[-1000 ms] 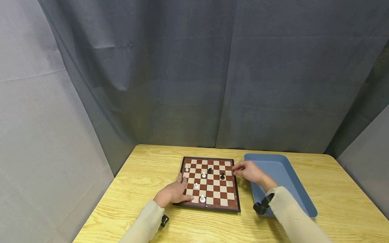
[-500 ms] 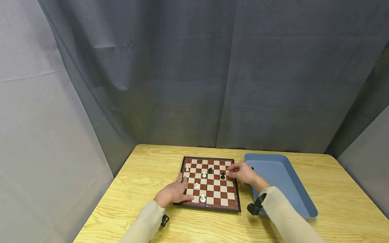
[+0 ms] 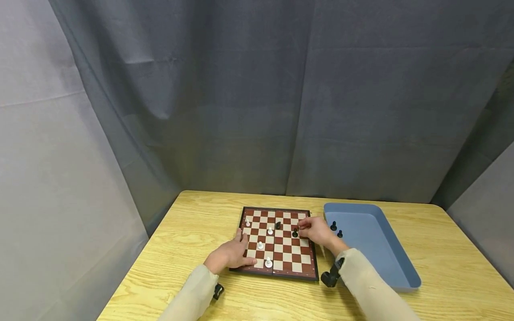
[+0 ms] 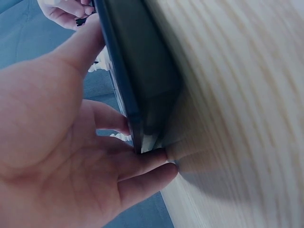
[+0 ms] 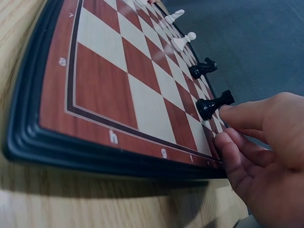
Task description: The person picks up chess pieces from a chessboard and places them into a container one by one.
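The black rook (image 5: 213,105) stands on its base on the right half of the chessboard (image 3: 297,257).

Caution: tipping. If one fingertip meets the rook off-centre, I judge that it could topple or slide to another square. Cause: contact from one side only. Secondary hazard: fingers carried too far left could strike the black knight (image 5: 203,69), which stands near the rook.

Position relative to grip: the rook lies just beside the thumb and fingertips of the right hand (image 3: 317,229), on their left. The fingers are bent, with a gap between thumb and index finger; I see nothing held in it. I cannot tell whether the thumb tip already touches the rook.

Board support: the left hand (image 3: 230,255) rests at the board's left edge, fingers extended and thumb on top. Uneven pressure here could, in my estimate, shift the board. Four white pieces (image 3: 260,245) stand on its left half.

Clearance: the black wrist camera (image 3: 330,278) sits near the board's near right corner. I rate a snag possible if the wrist swings left.

Periphery: the blue tray (image 3: 395,249) lies right of the board on the wooden table (image 3: 201,214); two black pieces (image 3: 333,225) stand inside, near its left wall.
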A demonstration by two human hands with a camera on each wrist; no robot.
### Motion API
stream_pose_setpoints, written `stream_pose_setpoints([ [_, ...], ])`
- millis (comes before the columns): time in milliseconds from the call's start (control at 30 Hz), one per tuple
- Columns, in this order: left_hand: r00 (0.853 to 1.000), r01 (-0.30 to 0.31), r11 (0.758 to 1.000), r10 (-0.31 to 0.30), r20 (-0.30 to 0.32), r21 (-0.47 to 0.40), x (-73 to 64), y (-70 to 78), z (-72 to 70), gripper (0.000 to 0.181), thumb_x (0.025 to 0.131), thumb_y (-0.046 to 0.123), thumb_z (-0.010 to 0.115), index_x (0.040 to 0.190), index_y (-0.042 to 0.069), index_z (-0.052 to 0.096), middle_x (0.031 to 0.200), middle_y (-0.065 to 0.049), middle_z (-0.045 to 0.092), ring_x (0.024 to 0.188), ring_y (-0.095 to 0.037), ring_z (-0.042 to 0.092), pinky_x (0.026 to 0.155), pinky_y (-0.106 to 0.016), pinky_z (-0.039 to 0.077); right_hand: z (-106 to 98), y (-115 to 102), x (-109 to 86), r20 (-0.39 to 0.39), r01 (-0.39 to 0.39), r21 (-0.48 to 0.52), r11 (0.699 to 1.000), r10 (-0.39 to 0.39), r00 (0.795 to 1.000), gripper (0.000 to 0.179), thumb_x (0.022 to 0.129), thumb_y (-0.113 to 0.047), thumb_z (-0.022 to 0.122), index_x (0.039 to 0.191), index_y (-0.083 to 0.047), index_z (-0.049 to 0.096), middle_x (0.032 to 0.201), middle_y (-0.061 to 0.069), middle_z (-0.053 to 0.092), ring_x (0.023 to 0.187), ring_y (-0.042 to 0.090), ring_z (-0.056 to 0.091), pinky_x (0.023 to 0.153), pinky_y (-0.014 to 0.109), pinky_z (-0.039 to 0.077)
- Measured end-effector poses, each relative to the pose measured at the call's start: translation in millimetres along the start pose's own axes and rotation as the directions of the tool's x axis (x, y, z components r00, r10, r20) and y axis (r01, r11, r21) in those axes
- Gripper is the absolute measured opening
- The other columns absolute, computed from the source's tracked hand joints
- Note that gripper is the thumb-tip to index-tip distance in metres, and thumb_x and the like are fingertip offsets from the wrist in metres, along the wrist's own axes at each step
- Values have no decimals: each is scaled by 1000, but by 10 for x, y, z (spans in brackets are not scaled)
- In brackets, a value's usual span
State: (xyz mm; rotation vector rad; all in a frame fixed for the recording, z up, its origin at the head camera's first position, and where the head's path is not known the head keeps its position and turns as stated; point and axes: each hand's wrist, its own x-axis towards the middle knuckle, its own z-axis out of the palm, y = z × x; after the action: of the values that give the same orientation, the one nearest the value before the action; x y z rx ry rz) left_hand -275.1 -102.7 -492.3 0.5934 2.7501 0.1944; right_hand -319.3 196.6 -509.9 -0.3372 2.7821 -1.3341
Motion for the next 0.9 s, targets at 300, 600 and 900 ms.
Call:
stream_pose_setpoints([
  [300, 1000, 3, 1000, -3, 7, 8, 9, -9, 4, 91, 89, 60, 51, 149, -2, 22, 154, -26, 7, 120, -34, 50, 76, -34, 49, 71, 2, 35, -24, -6, -29, 1000, 6, 1000, 20, 83, -1, 69, 103, 1, 69, 84, 4, 63, 74, 15, 60, 63, 31, 49],
  [600, 1000, 8, 1000, -8, 8, -3, 10, -10, 23, 93, 88, 62, 51, 150, -1, 21, 154, -24, 7, 120, -33, 51, 73, -33, 48, 118, -1, 25, -28, 24, -114, 993, -27, 999, 22, 79, -2, 71, 101, -2, 71, 81, 0, 63, 71, 12, 57, 63, 31, 47],
  [900, 1000, -5, 1000, 5, 6, -6, -2, -6, 4, 93, 88, 61, 51, 149, -3, 22, 153, -26, 8, 126, -34, 45, 84, -37, 48, 159, -29, 23, -5, 41, -199, 979, -43, 999, 24, 79, -7, 74, 103, -6, 72, 86, 0, 62, 73, 12, 54, 66, 33, 45],
])
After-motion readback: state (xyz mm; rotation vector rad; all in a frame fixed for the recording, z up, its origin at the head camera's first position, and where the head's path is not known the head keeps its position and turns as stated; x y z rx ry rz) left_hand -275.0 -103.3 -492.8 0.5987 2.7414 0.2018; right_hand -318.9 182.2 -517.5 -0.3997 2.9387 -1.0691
